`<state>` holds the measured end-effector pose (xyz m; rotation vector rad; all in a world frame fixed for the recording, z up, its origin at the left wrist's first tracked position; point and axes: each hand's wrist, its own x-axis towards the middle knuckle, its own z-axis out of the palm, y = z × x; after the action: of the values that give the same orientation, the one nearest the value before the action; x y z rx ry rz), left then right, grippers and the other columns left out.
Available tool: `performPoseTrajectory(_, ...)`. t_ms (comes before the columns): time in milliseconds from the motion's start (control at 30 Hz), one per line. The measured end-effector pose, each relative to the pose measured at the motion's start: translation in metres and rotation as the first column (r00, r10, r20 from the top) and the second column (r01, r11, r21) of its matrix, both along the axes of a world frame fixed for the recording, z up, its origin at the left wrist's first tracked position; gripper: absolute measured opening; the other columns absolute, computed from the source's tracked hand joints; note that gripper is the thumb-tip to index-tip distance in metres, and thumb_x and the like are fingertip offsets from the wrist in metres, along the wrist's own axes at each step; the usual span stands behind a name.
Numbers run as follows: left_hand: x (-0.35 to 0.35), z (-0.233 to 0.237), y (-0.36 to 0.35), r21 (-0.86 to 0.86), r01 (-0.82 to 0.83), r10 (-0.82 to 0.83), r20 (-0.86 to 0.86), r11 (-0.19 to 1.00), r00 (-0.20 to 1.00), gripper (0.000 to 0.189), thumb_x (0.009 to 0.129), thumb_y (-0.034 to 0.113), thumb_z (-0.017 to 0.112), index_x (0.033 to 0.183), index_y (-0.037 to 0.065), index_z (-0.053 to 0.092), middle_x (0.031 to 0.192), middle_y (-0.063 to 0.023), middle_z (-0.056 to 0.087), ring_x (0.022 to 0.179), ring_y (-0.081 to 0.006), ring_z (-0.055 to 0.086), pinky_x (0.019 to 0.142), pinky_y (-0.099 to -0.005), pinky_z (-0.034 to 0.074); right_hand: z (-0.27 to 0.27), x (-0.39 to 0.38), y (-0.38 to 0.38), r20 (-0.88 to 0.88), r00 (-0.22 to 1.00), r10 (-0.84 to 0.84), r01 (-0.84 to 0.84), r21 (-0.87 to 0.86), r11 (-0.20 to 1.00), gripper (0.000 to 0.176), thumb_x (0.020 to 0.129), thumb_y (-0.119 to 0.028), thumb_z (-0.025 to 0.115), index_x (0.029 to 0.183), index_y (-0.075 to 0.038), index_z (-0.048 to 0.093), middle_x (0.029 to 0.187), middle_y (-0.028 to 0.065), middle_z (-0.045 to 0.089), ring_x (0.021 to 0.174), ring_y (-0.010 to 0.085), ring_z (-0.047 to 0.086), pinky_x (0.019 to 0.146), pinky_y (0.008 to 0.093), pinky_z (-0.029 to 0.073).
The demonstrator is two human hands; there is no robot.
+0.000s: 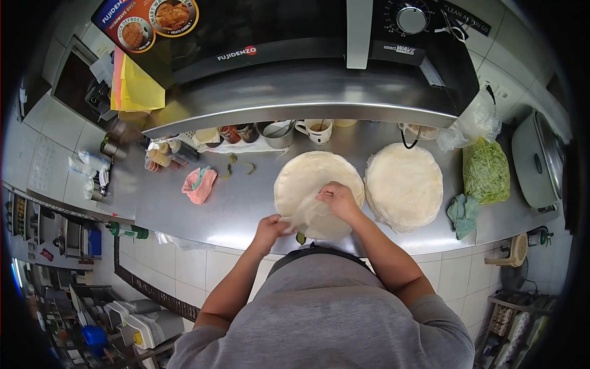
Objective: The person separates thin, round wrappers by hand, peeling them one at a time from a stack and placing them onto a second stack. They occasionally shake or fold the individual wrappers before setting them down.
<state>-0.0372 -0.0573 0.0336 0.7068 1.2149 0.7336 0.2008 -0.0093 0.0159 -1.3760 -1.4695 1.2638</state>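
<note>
A stack of round, pale, thin dough wrappers [316, 165] lies on the steel counter in front of me. A thin, translucent wrapper sheet [302, 215] is partly lifted at the stack's near left side. My left hand [272, 229] is closed on its edge, just off the stack's lower left rim. Over the right part of the stack, my right hand [338, 200] pinches the sheet, fingertips together. A second, thicker-looking stack of round wrappers [404, 187] sits close by on the right, untouched by either hand.
Above the counter [246, 203] stands a microwave [276, 61] on a steel shelf. A pink cloth [198, 184] and green scraps lie left. At right are a bag of shredded greens [486, 171], a green cloth [463, 215] and a large lidded cooker [536, 160]. A mug [318, 130] stands behind.
</note>
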Motion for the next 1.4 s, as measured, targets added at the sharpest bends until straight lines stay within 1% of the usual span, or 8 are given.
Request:
performPoseTrajectory(67, -0.004, -0.035, 0.003, 0.157, 0.221, -0.180, -0.240, 0.963, 0.954, 0.025, 0.082, 0.009, 0.066, 0.105, -0.001, 0.060, 0.099, -0.0123, 0.067, 0.082, -0.0174, 0.064, 0.074, -0.0279, 0.050, -0.010, -0.014, -0.007, 0.035, 0.998, 0.056, -0.062, 0.198, 0.978, 0.012, 0.081, -0.006, 0.064, 0.091, -0.001, 0.064, 0.091, 0.0095, 0.064, 0.085, 0.0177, 0.061, 0.077, 0.0290, 0.047)
performPoseTrajectory(133, 0.027, -0.012, 0.002, 0.577, 0.175, 0.080, -0.388, 0.798, 0.918, 0.043, 0.077, 0.015, 0.072, 0.115, 0.001, 0.057, 0.095, -0.0112, 0.066, 0.077, -0.0215, 0.062, 0.071, -0.0291, 0.051, 0.001, -0.029, -0.014, -0.075, 0.991, 0.107, -0.099, 0.101, 0.990, 0.014, 0.082, -0.006, 0.063, 0.095, -0.001, 0.062, 0.094, 0.0092, 0.063, 0.088, 0.0173, 0.060, 0.079, 0.0290, 0.047)
performPoseTrajectory(300, 0.033, 0.009, 0.017, 0.446, 0.336, -0.032, -0.563, 0.830, 0.826, 0.049, 0.082, 0.011, 0.067, 0.128, 0.005, 0.052, 0.104, -0.0142, 0.065, 0.088, -0.0197, 0.061, 0.077, -0.0265, 0.049, 0.017, -0.038, -0.020, -0.303, 0.943, 0.140, -0.149, -0.006, 0.989, 0.023, 0.084, -0.006, 0.062, 0.107, -0.003, 0.057, 0.098, 0.0091, 0.063, 0.093, 0.0162, 0.060, 0.082, 0.0288, 0.046)
performPoseTrajectory(400, 0.023, 0.003, 0.016, 0.415, 0.295, -0.138, -0.368, 0.861, 0.920, 0.045, 0.085, 0.006, 0.061, 0.130, 0.005, 0.053, 0.106, -0.0145, 0.065, 0.091, -0.0191, 0.062, 0.081, -0.0267, 0.048, 0.012, -0.021, -0.017, -0.044, 0.995, 0.087, -0.079, 0.150, 0.986, 0.020, 0.086, -0.007, 0.062, 0.106, -0.003, 0.058, 0.099, 0.0083, 0.064, 0.090, 0.0148, 0.060, 0.079, 0.0281, 0.047)
performPoseTrajectory(567, 0.002, 0.029, 0.009, 0.036, 0.219, -0.215, -0.077, 0.975, 0.973, 0.042, 0.088, 0.003, 0.060, 0.129, -0.002, 0.050, 0.119, -0.0125, 0.060, 0.105, -0.0164, 0.058, 0.089, -0.0263, 0.045, 0.028, 0.018, 0.000, -0.305, 0.931, -0.200, 0.147, -0.186, 0.971, 0.020, 0.089, -0.008, 0.060, 0.108, -0.002, 0.056, 0.099, 0.0051, 0.062, 0.082, 0.0122, 0.059, 0.073, 0.0260, 0.047)
performPoseTrajectory(867, 0.043, 0.047, 0.022, 0.527, 0.132, 0.031, -0.290, 0.840, 0.956, 0.024, 0.088, 0.000, 0.051, 0.109, -0.001, 0.064, 0.090, -0.0071, 0.066, 0.084, -0.0137, 0.061, 0.079, -0.0262, 0.047, 0.055, -0.016, -0.022, -0.262, 0.959, 0.105, -0.101, 0.030, 0.994, 0.031, 0.079, -0.012, 0.072, 0.105, -0.005, 0.057, 0.086, 0.0006, 0.058, 0.074, 0.0072, 0.053, 0.066, 0.0223, 0.044)
performPoseTrajectory(1033, 0.013, 0.061, 0.024, 0.310, 0.032, 0.001, -0.104, 0.950, 0.995, 0.021, 0.085, -0.001, 0.052, 0.102, -0.001, 0.063, 0.090, -0.0058, 0.065, 0.080, -0.0122, 0.059, 0.074, -0.0248, 0.046, 0.051, 0.029, -0.007, -0.282, 0.907, -0.314, 0.271, -0.182, 0.945, 0.009, 0.077, -0.001, 0.068, 0.085, -0.003, 0.064, 0.085, 0.0016, 0.062, 0.076, 0.0083, 0.054, 0.068, 0.0219, 0.044)
performPoseTrajectory(1400, 0.060, 0.071, 0.012, 0.359, -0.073, 0.015, 0.162, 0.930, 0.987, 0.043, 0.084, 0.000, 0.052, 0.127, 0.005, 0.049, 0.089, -0.0021, 0.057, 0.083, -0.0102, 0.053, 0.077, -0.0221, 0.042, 0.077, -0.015, -0.031, -0.303, 0.952, 0.042, -0.070, -0.083, 0.994, 0.031, 0.078, -0.013, 0.068, 0.107, -0.001, 0.061, 0.093, 0.0061, 0.065, 0.083, 0.0135, 0.059, 0.076, 0.0277, 0.048)
